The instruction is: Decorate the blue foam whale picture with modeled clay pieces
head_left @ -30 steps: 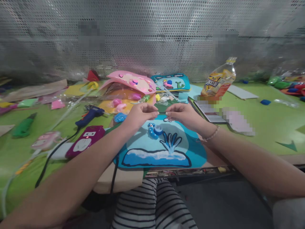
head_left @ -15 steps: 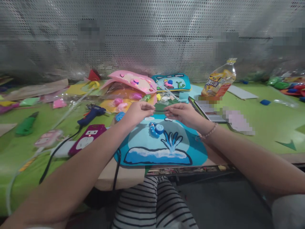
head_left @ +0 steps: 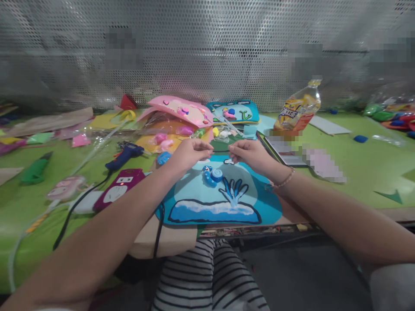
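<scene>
Between my two hands stretches a thin black clay strand (head_left: 221, 151), faint at this size. My left hand (head_left: 193, 152) pinches its left end between thumb and fingers. The other end is in the pinched fingertips of my right hand (head_left: 246, 153). Both hands hover over the top edge of a blue foam sheet (head_left: 270, 207). On the sheet sits a blue clay snail (head_left: 212, 176), with a blue and white plant (head_left: 234, 192) outlined in black at its right. Below them lies a black-outlined blue and white ground shape (head_left: 214, 212). Small black-outlined white clouds (head_left: 229, 161) mark the top.
At left lie a blue glue gun (head_left: 125, 156), a purple power strip (head_left: 119, 188) with cables, and a green cutter (head_left: 36, 169). Behind are a pink decorated sheet (head_left: 181, 108) and a teal one (head_left: 233, 111). A snack bag (head_left: 296, 110) stands right of a tablet-like device (head_left: 285, 151).
My hands have drawn slightly apart, the right one moving a little to the right, and the strand between them looks longer and thinner. The sheet and snail have stayed put.
</scene>
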Motion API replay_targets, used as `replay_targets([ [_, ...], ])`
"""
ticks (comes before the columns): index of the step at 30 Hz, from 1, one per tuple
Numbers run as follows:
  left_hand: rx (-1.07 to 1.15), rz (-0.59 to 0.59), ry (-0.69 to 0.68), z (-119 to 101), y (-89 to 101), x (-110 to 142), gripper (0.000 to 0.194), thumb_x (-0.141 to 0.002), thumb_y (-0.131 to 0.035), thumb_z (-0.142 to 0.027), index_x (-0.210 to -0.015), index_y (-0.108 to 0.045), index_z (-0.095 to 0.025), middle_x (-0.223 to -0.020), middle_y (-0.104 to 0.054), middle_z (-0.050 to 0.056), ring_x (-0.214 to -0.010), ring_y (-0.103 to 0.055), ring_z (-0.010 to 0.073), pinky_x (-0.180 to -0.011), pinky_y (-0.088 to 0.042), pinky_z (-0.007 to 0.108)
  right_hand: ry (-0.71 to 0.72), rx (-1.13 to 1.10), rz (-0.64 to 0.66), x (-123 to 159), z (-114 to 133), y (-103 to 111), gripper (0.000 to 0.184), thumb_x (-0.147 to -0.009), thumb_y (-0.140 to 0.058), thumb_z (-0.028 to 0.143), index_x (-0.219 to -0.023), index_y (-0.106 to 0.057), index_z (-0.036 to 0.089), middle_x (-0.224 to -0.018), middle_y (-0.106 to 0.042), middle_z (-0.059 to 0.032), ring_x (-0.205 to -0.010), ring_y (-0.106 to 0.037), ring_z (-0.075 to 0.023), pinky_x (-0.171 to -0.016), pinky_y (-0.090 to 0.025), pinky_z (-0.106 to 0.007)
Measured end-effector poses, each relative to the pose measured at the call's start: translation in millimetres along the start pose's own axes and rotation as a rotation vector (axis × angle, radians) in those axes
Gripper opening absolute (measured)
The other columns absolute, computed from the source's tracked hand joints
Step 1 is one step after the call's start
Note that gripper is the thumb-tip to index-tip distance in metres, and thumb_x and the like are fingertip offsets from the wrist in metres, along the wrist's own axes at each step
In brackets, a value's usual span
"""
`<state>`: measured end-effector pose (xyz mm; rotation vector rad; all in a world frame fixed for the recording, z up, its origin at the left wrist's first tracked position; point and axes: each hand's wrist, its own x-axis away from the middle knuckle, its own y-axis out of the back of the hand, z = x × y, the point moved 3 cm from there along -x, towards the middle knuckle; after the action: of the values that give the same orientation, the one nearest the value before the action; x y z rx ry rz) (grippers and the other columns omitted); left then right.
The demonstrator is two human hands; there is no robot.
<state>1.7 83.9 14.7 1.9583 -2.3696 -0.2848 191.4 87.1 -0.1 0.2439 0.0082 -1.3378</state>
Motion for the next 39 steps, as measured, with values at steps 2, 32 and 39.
replay_targets([
  [2, 0.033, 0.011, 0.021, -0.3, -1.9, 1.3, 0.007, -0.068, -0.071, -0.01, -0.073, -0.068, -0.014, -0.069, -0.068, 0.002, -0.064, -0.061, 0.0088, -0.068, -0.051, 0.025, 0.064, 0.101, -0.004, 0.6, 2.9, 1.3, 0.046, -0.069, -0.07, 0.06, -0.057, -0.059, 0.017, -0.054, -0.059, 0.0008, -0.048, -0.051, -0.0075, -0.049, -0.043, -0.023],
  [32, 0.129, -0.03, 0.093, -8.6, -6.3, 6.1, 0.012, -0.077, -0.062, -0.003, -0.07, -0.06, -0.012, -0.064, -0.065, -0.001, -0.056, -0.06, 0.0059, -0.064, -0.049, 0.022, -0.157, -0.353, 0.042, 3.2, 3.1, 0.7, 0.026, -0.074, -0.074, 0.038, -0.07, -0.066, 0.014, -0.061, -0.06, -0.0014, -0.058, -0.057, -0.0089, -0.057, -0.05, -0.021],
  [39, 0.107, 0.01, 0.059, -9.5, -8.8, 9.4, 0.009, -0.077, -0.063, -0.005, -0.072, -0.061, -0.012, -0.062, -0.064, -0.002, -0.056, -0.06, 0.0062, -0.065, -0.05, 0.023, -0.192, -0.322, 0.161, 4.8, -0.9, -4.3, 0.023, -0.063, -0.081, 0.022, -0.079, -0.066, 0.015, -0.066, -0.062, 0.0022, -0.057, -0.056, -0.0051, -0.057, -0.049, -0.017],
])
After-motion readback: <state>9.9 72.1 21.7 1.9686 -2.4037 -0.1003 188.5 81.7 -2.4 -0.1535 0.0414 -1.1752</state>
